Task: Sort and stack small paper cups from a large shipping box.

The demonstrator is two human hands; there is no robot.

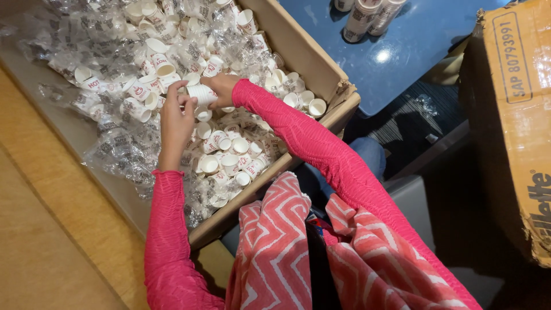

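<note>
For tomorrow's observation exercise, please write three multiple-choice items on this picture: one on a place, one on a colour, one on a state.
1. Where do the loose paper cups lie?
A. In an open cardboard box
B. On the blue table
C. On a shelf

2. What colour are the person's sleeves?
A. Green
B. Pink
C. Black

3. What are the two hands doing?
A. Resting flat on the floor
B. Holding a small stack of white cups between them
C. Folding a cloth

Answers:
1 A, the cups and clear wrappers fill the cardboard box.
2 B, both sleeves are pink.
3 B, the left hand and right hand meet on the cup stack over the box.
</note>
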